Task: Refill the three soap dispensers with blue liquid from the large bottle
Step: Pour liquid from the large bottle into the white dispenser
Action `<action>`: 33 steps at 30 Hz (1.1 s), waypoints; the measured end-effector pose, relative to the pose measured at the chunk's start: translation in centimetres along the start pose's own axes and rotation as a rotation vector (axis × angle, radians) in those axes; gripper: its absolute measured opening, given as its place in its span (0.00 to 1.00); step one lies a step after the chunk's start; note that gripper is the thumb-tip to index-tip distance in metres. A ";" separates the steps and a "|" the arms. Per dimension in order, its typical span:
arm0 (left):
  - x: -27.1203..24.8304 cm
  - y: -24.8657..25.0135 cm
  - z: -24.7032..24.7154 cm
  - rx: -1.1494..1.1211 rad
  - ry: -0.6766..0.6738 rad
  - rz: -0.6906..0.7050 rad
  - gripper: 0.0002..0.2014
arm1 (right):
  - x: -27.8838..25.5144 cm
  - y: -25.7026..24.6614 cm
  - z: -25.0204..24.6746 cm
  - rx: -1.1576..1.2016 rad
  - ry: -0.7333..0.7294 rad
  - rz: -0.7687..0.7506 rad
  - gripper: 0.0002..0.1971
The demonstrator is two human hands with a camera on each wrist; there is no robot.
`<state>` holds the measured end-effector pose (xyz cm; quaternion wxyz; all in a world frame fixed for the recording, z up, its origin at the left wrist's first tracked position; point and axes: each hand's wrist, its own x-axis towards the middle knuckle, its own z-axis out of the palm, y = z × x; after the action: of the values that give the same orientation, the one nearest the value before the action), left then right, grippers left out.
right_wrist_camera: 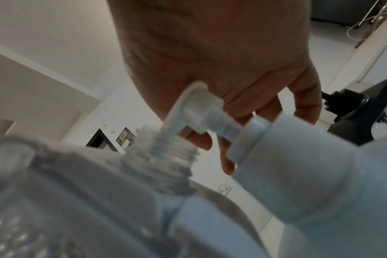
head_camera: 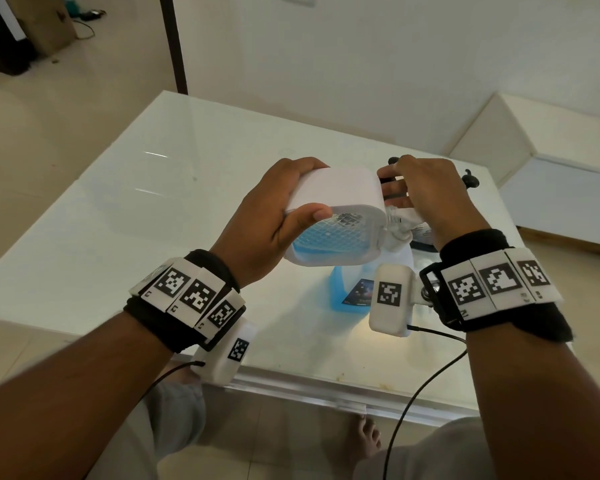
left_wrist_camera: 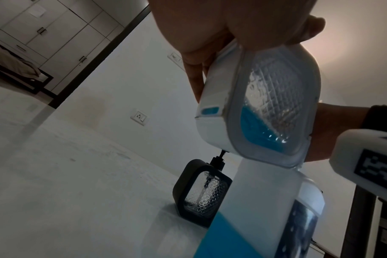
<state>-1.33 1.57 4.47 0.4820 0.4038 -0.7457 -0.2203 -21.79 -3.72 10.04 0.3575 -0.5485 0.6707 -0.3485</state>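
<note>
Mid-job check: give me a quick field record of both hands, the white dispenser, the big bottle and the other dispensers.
left hand: grips the white dispenser, tilted on its side above the table
right hand: holds the white pump head at the dispenser's threaded neck
white dispenser fill: part full of blue liquid
large bottle: standing below the dispenser, blue liquid in its lower part
black dispenser: on the table, looks empty
third dispenser: only partly visible
</note>
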 end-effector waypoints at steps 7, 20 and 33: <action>0.0 -0.2 0.0 0.006 0.000 -0.004 0.40 | 0.5 1.0 1.1 -0.065 -0.030 0.022 0.15; 0.0 -0.1 -0.1 0.007 -0.014 0.007 0.39 | -0.5 0.0 0.6 -0.112 0.022 -0.025 0.17; 0.0 -0.1 0.1 0.005 -0.007 0.023 0.37 | -1.6 -0.5 0.8 -0.442 0.031 -0.079 0.19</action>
<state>-1.37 1.47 4.35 0.4808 0.3956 -0.7526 -0.2144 -20.63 -2.32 10.27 0.2042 -0.6339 0.7143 -0.2152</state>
